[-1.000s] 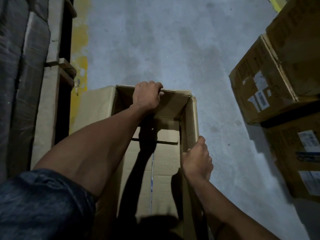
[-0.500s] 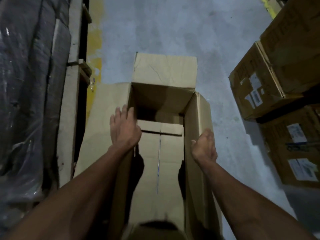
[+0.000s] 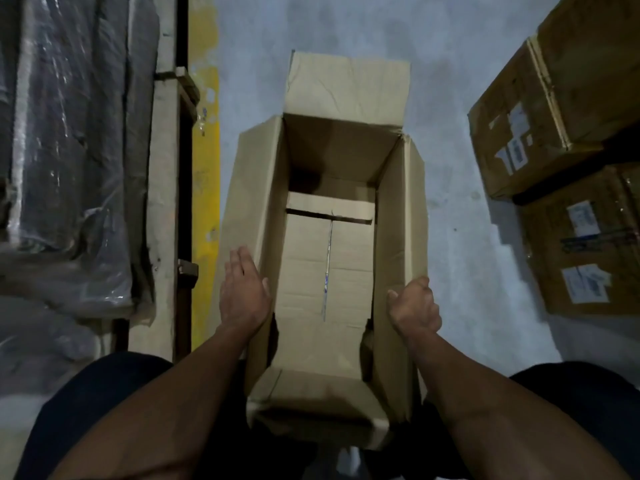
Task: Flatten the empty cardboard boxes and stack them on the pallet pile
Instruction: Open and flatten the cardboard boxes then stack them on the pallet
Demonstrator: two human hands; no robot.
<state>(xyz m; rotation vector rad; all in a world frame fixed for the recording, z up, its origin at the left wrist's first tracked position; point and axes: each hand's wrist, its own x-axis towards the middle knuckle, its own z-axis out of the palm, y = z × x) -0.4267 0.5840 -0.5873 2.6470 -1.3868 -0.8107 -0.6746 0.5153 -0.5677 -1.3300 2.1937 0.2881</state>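
— Labels first: can any be read?

— Stickers show on the sealed cartons (image 3: pixel 540 126) stacked at the right, white with dark print, but the print is too blurred to read. The lower carton (image 3: pixel 585 244) carries two such stickers and a dark strap across its face. No brand is legible anywhere.

— And the open cardboard box (image 3: pixel 329 237)?

— It stands on the grey concrete floor (image 3: pixel 450 46) right in front of the person, mouth up, all four top flaps folded outward. Nothing lies inside; only the bottom flaps show, with a strip of tape along their middle seam and a dark gap across the far end.

— The hands?

— The left hand (image 3: pixel 244 296) lies flat on the left flap, fingers straight and together, pressing on the cardboard without gripping it. The right hand (image 3: pixel 414 306) is curled over the edge of the right flap, thumb toward the inside, fingers wrapped round the outside, holding it.

— What lies to the left?

— A wooden pallet (image 3: pixel 164 202) beside a yellow floor line (image 3: pixel 206 202), and dark goods wrapped in clear plastic film (image 3: pixel 69 133) resting on it.
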